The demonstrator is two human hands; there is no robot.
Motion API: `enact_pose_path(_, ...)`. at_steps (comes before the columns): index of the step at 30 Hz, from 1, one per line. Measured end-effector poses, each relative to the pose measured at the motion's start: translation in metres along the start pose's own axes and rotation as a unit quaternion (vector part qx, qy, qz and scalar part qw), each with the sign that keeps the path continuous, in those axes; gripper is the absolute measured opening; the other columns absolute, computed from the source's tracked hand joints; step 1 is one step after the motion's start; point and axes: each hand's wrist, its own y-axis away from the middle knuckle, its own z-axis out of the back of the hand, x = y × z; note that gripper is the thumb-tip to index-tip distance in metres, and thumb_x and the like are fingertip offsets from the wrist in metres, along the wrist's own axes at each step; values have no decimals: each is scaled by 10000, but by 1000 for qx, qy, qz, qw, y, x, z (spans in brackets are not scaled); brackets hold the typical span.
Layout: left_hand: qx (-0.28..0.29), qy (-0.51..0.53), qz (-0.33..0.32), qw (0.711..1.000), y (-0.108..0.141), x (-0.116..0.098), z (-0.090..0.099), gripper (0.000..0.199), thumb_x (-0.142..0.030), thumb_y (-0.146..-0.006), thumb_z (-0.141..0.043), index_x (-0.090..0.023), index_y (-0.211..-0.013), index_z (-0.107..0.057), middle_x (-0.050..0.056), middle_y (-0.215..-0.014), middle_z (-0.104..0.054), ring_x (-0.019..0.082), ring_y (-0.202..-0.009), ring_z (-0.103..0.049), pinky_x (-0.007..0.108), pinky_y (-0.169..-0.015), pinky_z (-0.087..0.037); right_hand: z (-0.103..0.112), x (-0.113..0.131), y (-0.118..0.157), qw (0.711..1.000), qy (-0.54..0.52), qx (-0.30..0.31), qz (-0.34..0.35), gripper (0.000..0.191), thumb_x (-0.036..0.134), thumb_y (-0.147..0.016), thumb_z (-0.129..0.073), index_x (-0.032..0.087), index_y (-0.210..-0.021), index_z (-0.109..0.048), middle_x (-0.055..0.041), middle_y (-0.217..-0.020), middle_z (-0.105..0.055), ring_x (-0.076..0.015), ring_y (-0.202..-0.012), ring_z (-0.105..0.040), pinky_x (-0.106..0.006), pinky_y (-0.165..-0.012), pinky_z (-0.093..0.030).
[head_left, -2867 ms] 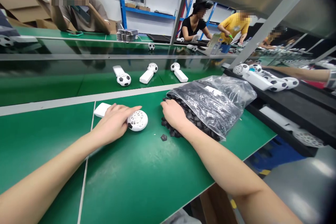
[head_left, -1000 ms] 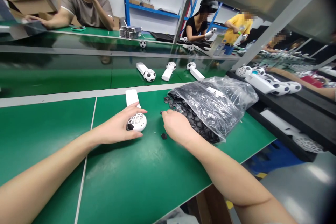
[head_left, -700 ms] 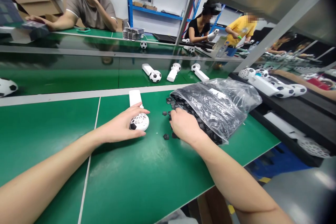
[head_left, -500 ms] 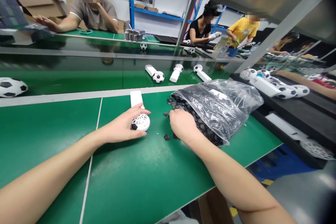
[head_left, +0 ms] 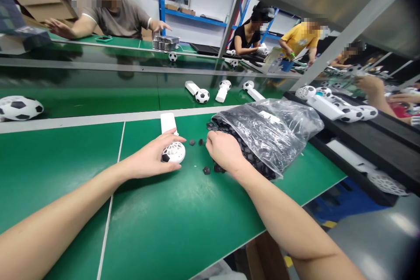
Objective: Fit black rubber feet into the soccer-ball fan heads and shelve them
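My left hand (head_left: 155, 153) curves its thumb and fingers around a white football-shaped piece (head_left: 177, 152), an openwork ball with a black patch on its left side. Its flat white handle (head_left: 168, 123) points away from me on the green table. At the mouth of a clear plastic bag (head_left: 278, 127), my right hand (head_left: 225, 148) has its fingers curled together, low over the black pentagon pieces (head_left: 252, 155) spilling out. Whatever those fingertips grip is hidden. Beside them lie a loose black pentagon (head_left: 192, 142) and another nearer me (head_left: 206, 170).
Beyond the table edge, several football pieces with handles (head_left: 202, 96) lie on a green conveyor belt (head_left: 131, 96), a larger one (head_left: 21, 108) at left. A black tray (head_left: 361, 135) at right carries more. Co-workers sit across the line; another person's hand (head_left: 370, 85) reaches in at right.
My right hand has shifted slightly left, and a black pentagon now lies between my hands. My left hand keeps its hold. The co-worker opposite has lowered an arm; another person's hand has appeared at right.
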Motion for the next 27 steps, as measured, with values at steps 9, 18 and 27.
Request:
enact_pose_path(9,-7,32,7,999,0,-3,1,496,-483,-779,-534,-283,-1224,-440,47,-1453,-269,247,-1360,-107,428,-1072,-219,-5,7,3,870,-492,-14,26,81,238,-805,-554,175,-812,-604,11,-740,-652,-103,-660,-607,-214,-657,-452)
enact_pose_path(18,-5,42,23,999,0,-3,1,540,-425,-756,-559,-260,-1248,-409,75,-1473,-206,266,-1355,-133,430,-1062,-234,-4,13,8,869,-490,-24,69,150,198,-820,-528,186,-944,-613,-3,-833,-643,-110,-759,-579,-249,-733,-448)
enact_pose_path(27,-14,35,-7,999,-2,4,-2,542,-463,-750,-563,-256,-1228,-416,69,-1452,-262,270,-1358,-119,441,-1074,-201,-3,27,9,819,-558,1,130,91,142,-781,-592,182,-790,-673,-11,-794,-639,-117,-779,-571,-265,-779,-440)
